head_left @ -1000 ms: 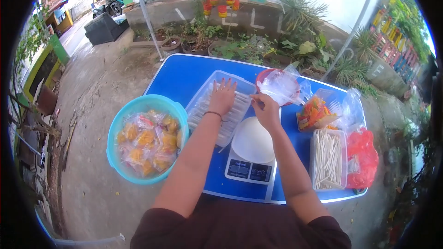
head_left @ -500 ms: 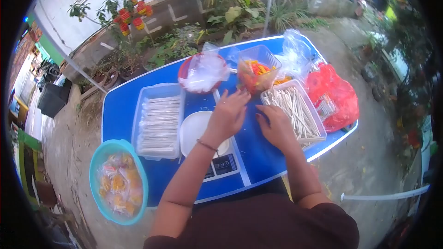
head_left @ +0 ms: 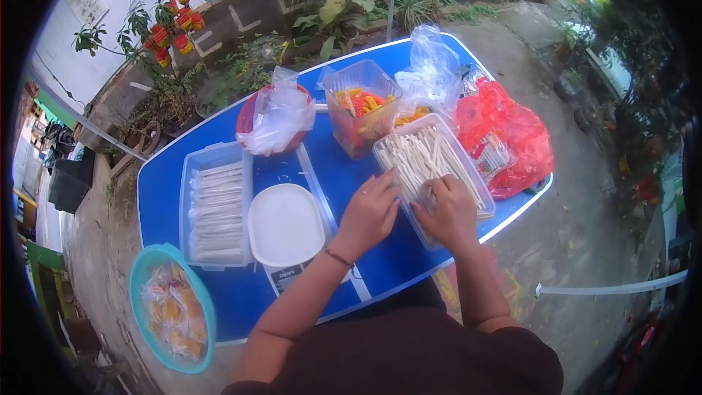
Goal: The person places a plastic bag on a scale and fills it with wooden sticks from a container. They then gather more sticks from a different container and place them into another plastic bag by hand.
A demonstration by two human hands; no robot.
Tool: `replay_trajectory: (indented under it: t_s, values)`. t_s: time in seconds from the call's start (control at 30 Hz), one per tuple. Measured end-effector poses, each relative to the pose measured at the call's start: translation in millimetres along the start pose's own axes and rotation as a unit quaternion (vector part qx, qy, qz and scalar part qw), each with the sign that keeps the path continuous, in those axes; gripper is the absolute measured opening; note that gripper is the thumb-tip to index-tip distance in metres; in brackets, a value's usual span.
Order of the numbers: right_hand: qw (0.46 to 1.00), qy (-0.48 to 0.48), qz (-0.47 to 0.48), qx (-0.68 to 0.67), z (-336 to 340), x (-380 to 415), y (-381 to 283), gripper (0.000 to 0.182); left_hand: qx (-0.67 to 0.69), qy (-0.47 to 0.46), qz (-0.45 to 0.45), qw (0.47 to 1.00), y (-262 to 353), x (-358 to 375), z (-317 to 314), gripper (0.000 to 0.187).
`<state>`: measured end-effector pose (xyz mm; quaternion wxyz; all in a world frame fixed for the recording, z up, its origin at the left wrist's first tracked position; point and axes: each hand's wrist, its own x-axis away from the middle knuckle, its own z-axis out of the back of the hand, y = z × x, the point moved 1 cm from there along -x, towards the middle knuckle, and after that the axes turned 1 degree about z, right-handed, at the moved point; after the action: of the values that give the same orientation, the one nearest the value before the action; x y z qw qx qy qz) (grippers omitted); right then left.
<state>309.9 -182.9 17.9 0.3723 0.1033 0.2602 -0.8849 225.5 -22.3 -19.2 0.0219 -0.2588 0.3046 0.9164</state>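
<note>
Left hand (head_left: 370, 208), finger grip unclear, and right hand (head_left: 450, 216), fingers parted, work at white sticks (head_left: 417, 153) near the surface's (head_left: 340, 168) front edge; picking apparently calls for a pinch.

A bare lane of the blue surface (head_left: 331, 174) is left between the white plate (head_left: 286, 224) and the tub (head_left: 418, 230); its right side is overhung by the left hand (head_left: 371, 208). Near the far edge, the lane is bounded by the clear box (head_left: 351, 132) and the red bowl (head_left: 246, 126). At the right end, lateral access to the tub is obstructed by the red bag (head_left: 523, 135). The tub's near end is covered by the right hand (head_left: 447, 208).
</note>
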Motion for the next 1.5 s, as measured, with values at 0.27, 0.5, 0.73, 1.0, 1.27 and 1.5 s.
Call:
replay_trajectory:
  t_s: [0.27,0.5,0.73,1.0,1.27,1.5]
  values:
    - [0.997,0.028,-0.021,0.067,-12,-6,5,0.031,-0.034,-0.02,0.02,0.999,11,-5,7,0.023]
    - [0.995,0.023,-0.031,0.09,-9,-7,-1,0.031,-0.043,-0.031,0.011,0.999,12,-3,-4,0.026]
    - [0.998,0.043,-0.004,0.049,-15,-6,3,0.029,-0.027,-0.053,0.033,0.998,13,-2,-5,0.032]
    - [0.992,0.117,-0.025,-0.04,-15,-8,10,0.018,-0.022,-0.055,0.052,0.997,13,-1,-9,0.032]
    - [0.989,0.089,-0.055,-0.103,-14,-8,10,0.013,-0.005,-0.046,0.064,0.997,14,-7,-7,0.031]
    - [0.989,0.079,0.034,-0.122,-22,-7,14,0.013,0.384,0.037,0.218,0.897,25,-28,-22,0.032]
